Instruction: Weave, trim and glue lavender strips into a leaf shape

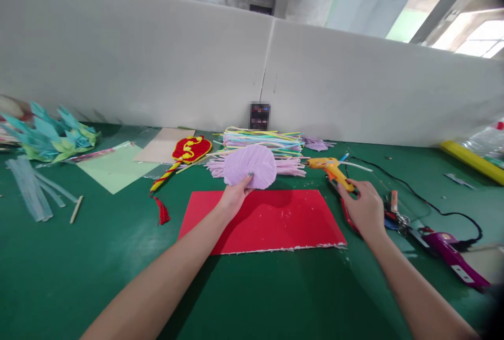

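Far left edge: a heap of teal and green paper shapes [47,138] lies against the white partition [157,67], with clear glue sticks [29,190] and a wooden stick [76,209] loose in front of it on the green table [275,298]. Next come a pale green sheet [114,169] and a beige sheet [163,146], lying flat. A red-and-yellow ornament [191,149] lies beside them, its tassel [163,214] just off the left corner of the red sheet [271,222]. The left hand [234,195] pinches the lower edge of the lilac disc [250,166] between thumb and fingers. The disc is held upright above the far edge of the red sheet, in front of a stack of pastel strips [262,139] and a pink bundle [291,167]. Right of that, the yellow glue gun [331,169] lies on the table, nozzle toward the strips. The right hand [366,206] has curled fingers on its handle; I cannot tell whether the grip is fully closed. Red scissors [348,216] lie partly under that hand. A black cord [433,206] loops past it, and a purple tool [452,253] lies near the right edge. Only container seen: a clear plastic bag [488,143] at far right behind a yellow roll [472,161], contents not legible. Open room: the near table between the forearms, and the red sheet's bare middle.
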Action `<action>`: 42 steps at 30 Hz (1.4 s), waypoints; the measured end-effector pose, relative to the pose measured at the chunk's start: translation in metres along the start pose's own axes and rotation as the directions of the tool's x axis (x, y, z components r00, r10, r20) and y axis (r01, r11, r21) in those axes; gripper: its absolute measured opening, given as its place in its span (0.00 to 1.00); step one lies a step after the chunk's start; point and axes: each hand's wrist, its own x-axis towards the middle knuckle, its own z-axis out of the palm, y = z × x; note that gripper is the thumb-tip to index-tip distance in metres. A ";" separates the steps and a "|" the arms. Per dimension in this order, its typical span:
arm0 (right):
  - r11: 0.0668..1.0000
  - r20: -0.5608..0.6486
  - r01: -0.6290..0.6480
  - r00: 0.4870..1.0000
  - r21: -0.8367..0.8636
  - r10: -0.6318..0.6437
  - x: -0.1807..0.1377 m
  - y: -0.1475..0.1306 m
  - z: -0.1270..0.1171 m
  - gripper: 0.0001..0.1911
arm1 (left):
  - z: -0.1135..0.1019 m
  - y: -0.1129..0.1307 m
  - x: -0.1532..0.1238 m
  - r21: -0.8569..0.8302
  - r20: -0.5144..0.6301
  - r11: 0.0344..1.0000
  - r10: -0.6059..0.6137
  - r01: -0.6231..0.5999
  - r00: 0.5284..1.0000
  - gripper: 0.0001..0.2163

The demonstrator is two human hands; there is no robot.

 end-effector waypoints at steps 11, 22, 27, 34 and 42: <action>0.861 0.165 -0.429 0.861 -0.272 0.481 0.026 0.042 0.026 0.27 | -0.001 -0.003 0.003 0.023 0.010 1.000 0.013 -0.013 1.000 0.22; 0.674 0.514 -0.452 0.849 0.584 0.124 0.002 -0.093 0.020 0.29 | 0.002 -0.004 -0.003 0.081 0.121 0.994 0.064 -0.074 0.991 0.27; 0.278 0.665 -0.640 0.746 0.716 0.003 -0.020 -0.139 0.039 0.23 | 0.001 -0.006 -0.011 0.273 0.224 0.947 0.109 -0.169 0.969 0.28; -0.053 0.710 -0.716 0.676 0.696 0.197 -0.032 -0.136 0.054 0.18 | -0.004 -0.010 -0.007 0.339 0.161 0.941 -0.032 -0.025 0.986 0.21; -0.339 0.702 -0.623 0.682 0.705 0.205 -0.024 -0.125 0.056 0.21 | -0.006 0.009 -0.032 -0.048 0.186 0.979 -0.188 0.200 0.964 0.26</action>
